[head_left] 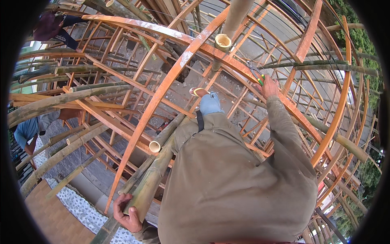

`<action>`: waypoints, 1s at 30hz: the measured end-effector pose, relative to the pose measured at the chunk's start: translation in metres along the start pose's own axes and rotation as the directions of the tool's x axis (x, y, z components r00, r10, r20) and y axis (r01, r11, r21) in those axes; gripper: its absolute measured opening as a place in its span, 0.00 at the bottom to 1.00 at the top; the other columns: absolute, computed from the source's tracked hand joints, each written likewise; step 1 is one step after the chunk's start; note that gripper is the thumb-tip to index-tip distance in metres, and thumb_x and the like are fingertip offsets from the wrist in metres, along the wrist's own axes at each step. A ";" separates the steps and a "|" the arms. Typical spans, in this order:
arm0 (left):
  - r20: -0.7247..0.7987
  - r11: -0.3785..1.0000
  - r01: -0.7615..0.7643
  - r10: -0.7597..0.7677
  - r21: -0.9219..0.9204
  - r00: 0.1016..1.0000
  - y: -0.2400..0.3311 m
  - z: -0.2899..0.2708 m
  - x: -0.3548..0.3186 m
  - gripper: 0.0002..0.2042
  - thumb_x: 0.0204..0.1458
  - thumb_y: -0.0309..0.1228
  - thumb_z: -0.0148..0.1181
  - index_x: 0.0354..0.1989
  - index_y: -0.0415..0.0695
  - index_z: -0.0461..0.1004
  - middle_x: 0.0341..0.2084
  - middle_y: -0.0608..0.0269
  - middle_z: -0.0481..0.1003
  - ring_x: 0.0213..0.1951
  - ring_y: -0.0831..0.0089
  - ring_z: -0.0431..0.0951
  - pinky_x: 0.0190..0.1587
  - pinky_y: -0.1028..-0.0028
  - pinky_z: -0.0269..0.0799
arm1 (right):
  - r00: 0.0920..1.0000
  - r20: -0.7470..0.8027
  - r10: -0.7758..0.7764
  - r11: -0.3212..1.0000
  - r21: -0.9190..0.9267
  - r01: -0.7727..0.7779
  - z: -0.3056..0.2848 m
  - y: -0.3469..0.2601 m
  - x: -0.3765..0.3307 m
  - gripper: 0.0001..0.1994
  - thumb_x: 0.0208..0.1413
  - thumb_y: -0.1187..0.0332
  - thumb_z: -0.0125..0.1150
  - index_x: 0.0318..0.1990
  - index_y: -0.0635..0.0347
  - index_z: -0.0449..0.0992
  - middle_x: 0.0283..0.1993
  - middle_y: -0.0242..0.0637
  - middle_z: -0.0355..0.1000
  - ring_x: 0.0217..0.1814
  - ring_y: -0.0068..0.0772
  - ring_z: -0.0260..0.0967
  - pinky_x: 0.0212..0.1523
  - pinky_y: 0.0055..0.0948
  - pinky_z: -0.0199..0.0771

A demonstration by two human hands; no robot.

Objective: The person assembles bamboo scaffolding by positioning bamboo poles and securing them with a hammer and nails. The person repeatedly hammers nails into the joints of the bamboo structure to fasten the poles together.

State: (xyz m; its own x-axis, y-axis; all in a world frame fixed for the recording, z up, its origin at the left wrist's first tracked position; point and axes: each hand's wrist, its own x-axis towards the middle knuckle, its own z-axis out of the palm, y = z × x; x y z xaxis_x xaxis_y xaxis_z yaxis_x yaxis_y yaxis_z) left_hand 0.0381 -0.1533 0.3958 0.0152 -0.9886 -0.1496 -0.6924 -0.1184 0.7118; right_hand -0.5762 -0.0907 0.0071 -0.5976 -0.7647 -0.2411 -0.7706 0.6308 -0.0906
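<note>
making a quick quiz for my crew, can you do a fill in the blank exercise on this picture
1. The green-handled tool is in the person's ____ hand.
2. The left hand grips a pole of ____.
3. The lower co-worker at left wears a ____ shirt.

Missing words: right; bamboo; blue

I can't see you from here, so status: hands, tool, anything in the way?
Left hand on bamboo pole. Right hand gripping green-handled tool at curved orange beam. Bamboo post left of the tool.
</note>
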 end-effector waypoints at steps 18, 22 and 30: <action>0.054 0.999 -0.014 0.011 0.046 0.998 -0.001 -0.001 0.004 0.24 0.57 0.42 0.57 0.49 0.30 0.75 0.41 0.47 0.78 0.46 0.60 0.79 0.52 0.62 0.74 | 0.999 -0.043 0.023 0.995 0.096 -0.019 0.003 0.004 0.004 0.34 0.50 0.41 0.71 0.50 0.58 0.63 0.39 0.51 0.78 0.44 0.58 0.77 0.43 0.52 0.74; 0.023 0.999 0.000 -0.001 0.053 1.000 -0.003 -0.002 0.001 0.22 0.56 0.39 0.56 0.50 0.30 0.74 0.42 0.47 0.77 0.46 0.60 0.79 0.53 0.62 0.74 | 0.998 -0.064 0.000 0.992 0.127 0.008 0.004 0.004 0.003 0.32 0.50 0.43 0.71 0.47 0.57 0.63 0.41 0.50 0.78 0.46 0.57 0.77 0.44 0.51 0.74; 0.067 0.999 0.009 -0.013 0.051 0.998 -0.002 -0.005 0.003 0.23 0.56 0.37 0.58 0.54 0.32 0.72 0.45 0.49 0.76 0.49 0.61 0.77 0.57 0.60 0.71 | 0.999 0.027 0.037 0.987 0.157 -0.040 -0.012 -0.001 -0.001 0.33 0.49 0.44 0.72 0.50 0.58 0.65 0.46 0.48 0.77 0.50 0.55 0.76 0.45 0.52 0.74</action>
State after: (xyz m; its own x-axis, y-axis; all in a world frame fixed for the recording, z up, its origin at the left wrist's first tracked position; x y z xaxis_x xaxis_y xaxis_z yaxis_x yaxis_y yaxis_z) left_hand 0.0434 -0.1566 0.3970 -0.0246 -0.9785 -0.2047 -0.7283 -0.1228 0.6741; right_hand -0.5777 -0.0921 0.0188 -0.6192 -0.7373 -0.2703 -0.7016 0.6740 -0.2312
